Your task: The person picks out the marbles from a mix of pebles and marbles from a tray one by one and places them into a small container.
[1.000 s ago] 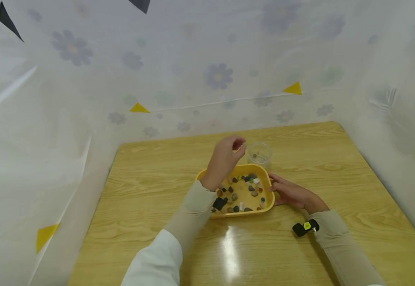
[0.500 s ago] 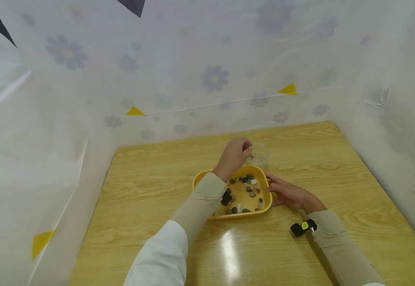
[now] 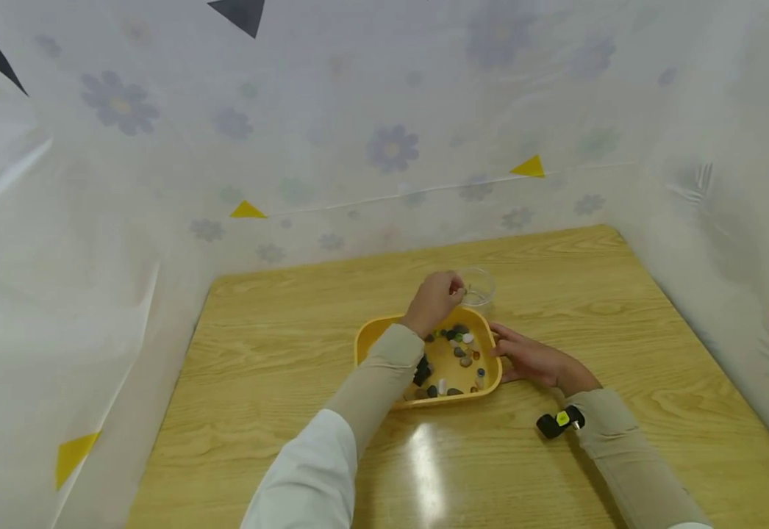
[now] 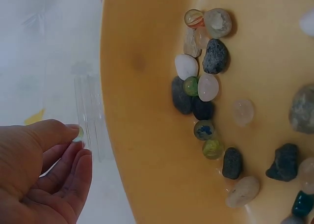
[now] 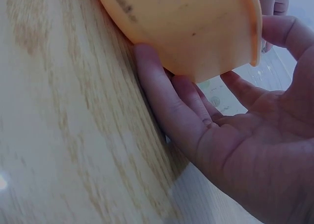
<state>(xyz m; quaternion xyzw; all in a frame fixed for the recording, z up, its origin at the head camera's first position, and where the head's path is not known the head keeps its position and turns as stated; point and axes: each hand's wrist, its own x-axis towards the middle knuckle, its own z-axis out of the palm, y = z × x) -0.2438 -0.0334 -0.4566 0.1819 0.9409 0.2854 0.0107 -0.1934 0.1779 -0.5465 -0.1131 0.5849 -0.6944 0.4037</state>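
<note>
My left hand point(image 3: 432, 300) reaches across the yellow tray point(image 3: 362, 339) to the left side of a clear round container point(image 3: 484, 296). Between thumb and finger it pinches a small pale-green glass marble point(image 4: 80, 133), partly hidden by the fingertips. In the left wrist view the marble is beside the container's transparent wall point(image 4: 93, 113). My right hand point(image 3: 535, 363) holds the tray's right end, thumb at the rim and other fingers against the lower side point(image 5: 211, 42). Inside the tray lie pebbles point(image 4: 216, 56) and glass marbles, among them a yellow-green marble point(image 4: 212, 149).
The wood-grain table point(image 3: 265, 353) extends around the tray. Behind it hangs a white flowered sheet point(image 3: 331, 132), with plain white sheeting at both sides. A black wrist camera point(image 3: 559, 422) sits by the right cuff. The left forearm point(image 3: 381, 382) covers part of the tray.
My left hand has moved right and a little nearer, bringing its fingertips to the clear container's left edge. The right hand keeps its hold on the tray. The head view has shifted slightly.
</note>
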